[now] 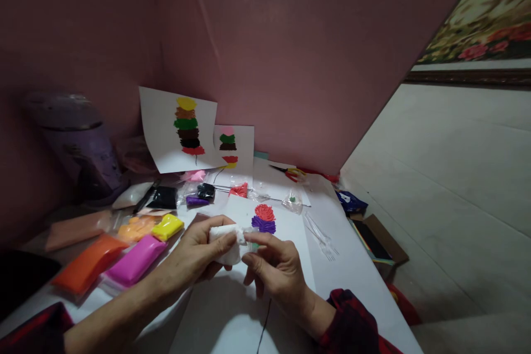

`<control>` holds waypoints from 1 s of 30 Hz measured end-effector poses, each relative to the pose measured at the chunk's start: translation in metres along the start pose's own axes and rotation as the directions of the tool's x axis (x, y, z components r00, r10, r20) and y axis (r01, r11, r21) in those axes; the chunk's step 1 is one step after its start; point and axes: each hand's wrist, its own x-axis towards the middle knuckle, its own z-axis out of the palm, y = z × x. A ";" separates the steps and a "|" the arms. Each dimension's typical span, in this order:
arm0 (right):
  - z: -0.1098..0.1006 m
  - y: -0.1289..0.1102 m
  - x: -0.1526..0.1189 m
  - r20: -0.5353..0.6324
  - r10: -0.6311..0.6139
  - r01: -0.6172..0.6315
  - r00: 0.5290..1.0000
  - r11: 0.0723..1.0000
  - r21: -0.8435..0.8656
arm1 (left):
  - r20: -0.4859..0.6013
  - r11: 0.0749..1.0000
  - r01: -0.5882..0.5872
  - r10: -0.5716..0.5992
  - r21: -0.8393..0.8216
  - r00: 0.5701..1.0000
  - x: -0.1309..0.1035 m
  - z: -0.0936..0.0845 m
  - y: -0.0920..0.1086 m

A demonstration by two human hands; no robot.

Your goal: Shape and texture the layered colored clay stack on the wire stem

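Observation:
My left hand (pixel 211 249) is wrapped round a packet of soft white modelling clay (pixel 226 254), holding it above the table. At the packet's right end, where clear plastic shows, the curled fingers of my right hand (pixel 276 268) are closed, index finger and thumb at its edge. Beneath both hands lies a white sheet of paper (pixel 290 238). Textured red clay (pixel 264 212) sits on it above a purple clay patch (pixel 264 225); something green just below is mostly hidden by my right hand. A black line (pixel 264 326) runs down the sheet's lower part.
Orange (pixel 89 263), magenta (pixel 136 260) and yellow (pixel 168 227) clay packets lie left, with several others behind. Two painted sheets (pixel 153 144) (pixel 244 149) lean at the back. Pliers (pixel 292 173) lie beyond, clear plastic forks (pixel 321 238) right. A purple bottle (pixel 83 149) stands far left.

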 end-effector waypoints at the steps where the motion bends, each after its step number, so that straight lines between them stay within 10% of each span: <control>1: 0.000 0.000 -0.001 -0.028 -0.003 0.003 1.000 1.000 -0.004 | 0.002 1.000 0.000 0.000 -0.004 1.000 0.000 0.000 0.000; 20: -0.003 0.000 0.001 0.120 -0.009 0.013 0.993 0.999 -0.029 | 0.004 0.996 -0.064 0.064 0.063 0.998 -0.004 0.000 0.002; 30: 0.000 0.010 -0.001 -0.015 -0.102 0.103 0.995 0.993 0.050 | -0.043 1.000 -0.011 0.011 0.005 0.999 -0.004 0.002 0.005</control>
